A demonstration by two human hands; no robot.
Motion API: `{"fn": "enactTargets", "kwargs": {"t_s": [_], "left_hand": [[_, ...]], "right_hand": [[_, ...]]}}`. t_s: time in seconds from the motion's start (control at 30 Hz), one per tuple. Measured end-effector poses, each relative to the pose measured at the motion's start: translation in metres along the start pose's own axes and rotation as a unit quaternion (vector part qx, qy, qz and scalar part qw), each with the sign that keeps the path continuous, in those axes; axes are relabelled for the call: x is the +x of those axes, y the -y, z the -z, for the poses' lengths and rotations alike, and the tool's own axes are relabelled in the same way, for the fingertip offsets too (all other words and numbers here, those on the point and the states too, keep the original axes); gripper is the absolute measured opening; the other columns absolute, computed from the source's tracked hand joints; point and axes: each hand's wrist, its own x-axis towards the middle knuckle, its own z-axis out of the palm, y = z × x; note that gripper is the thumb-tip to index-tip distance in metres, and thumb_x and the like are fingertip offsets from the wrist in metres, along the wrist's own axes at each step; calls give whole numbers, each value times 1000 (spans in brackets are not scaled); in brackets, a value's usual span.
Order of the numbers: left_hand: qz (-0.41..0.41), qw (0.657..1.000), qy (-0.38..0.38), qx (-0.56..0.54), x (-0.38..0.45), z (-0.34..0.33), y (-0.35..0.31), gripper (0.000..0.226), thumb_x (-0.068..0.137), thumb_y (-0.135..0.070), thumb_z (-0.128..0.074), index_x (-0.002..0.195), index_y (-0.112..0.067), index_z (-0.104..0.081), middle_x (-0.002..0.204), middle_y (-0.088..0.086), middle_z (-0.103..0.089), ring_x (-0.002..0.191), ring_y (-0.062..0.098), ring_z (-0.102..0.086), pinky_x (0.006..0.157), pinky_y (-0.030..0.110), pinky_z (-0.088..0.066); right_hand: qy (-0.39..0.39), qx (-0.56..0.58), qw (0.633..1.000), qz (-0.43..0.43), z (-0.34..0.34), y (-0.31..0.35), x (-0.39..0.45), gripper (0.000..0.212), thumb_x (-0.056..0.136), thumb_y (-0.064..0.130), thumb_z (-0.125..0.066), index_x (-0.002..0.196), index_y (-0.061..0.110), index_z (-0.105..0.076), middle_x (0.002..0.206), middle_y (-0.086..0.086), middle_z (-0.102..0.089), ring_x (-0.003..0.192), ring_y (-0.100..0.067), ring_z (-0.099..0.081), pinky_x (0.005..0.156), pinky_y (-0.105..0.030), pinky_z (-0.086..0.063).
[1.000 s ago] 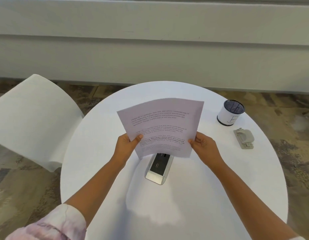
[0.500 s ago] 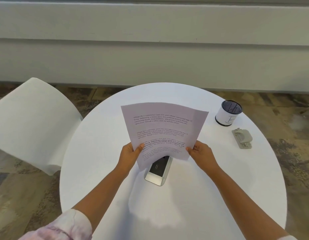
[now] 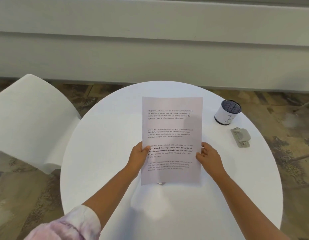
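A printed sheet of paper (image 3: 171,129) with several paragraphs of text is held flat and upright-facing over the middle of the round white table (image 3: 101,139). My left hand (image 3: 139,155) pinches its left edge, thumb on top of the text. My right hand (image 3: 208,155) pinches the right edge. Under the sheet's lower edge only a small sliver of the metal power outlet box (image 3: 161,183) shows; the rest is hidden by the paper.
A mesh pen cup (image 3: 227,112) with a white label stands at the table's right. A grey hole punch (image 3: 240,136) lies just in front of it. A white chair (image 3: 29,122) stands left of the table. A pale wall runs behind.
The sheet has turned from tilted and curved to straight and flat, and now covers almost all of the outlet box. Both hands moved slightly lower along its side edges.
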Motion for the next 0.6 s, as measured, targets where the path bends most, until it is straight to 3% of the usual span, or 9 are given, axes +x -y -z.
{"fn": "enactTargets", "kwargs": {"t_s": [0.13,0.3,0.43,0.6], "left_hand": [[50,998,33,-20,-2,-6,11,18,97,-14,-44,107,-18,-57,112,7,-65,102,26,-63,92,41,-50],[90,995,37,-36,-3,-14,23,22,97,-13,-42,115,-15,-55,118,6,-62,108,24,-59,93,39,-48],[134,989,25,-59,-4,-27,34,25,97,-12,-41,118,-11,-54,122,11,-62,104,26,-61,89,40,-51],[157,986,15,-52,-8,-49,40,28,98,-11,-40,123,-11,-52,122,11,-62,99,25,-62,84,37,-52]], "right_hand": [[-21,-17,999,-31,1,-11,-3,36,84,5,-54,117,21,-56,92,1,-66,83,-20,-63,66,-20,-46],[-23,-14,997,-71,3,-27,-3,35,84,4,-56,118,16,-56,97,-6,-69,90,-26,-66,89,-42,-50],[-16,-13,996,-89,10,-43,1,40,84,4,-57,122,16,-55,93,-4,-68,88,-24,-66,88,-40,-50],[5,-27,994,-103,21,-64,12,50,83,2,-55,130,17,-48,103,-10,-66,93,-25,-62,83,-32,-46]]}}
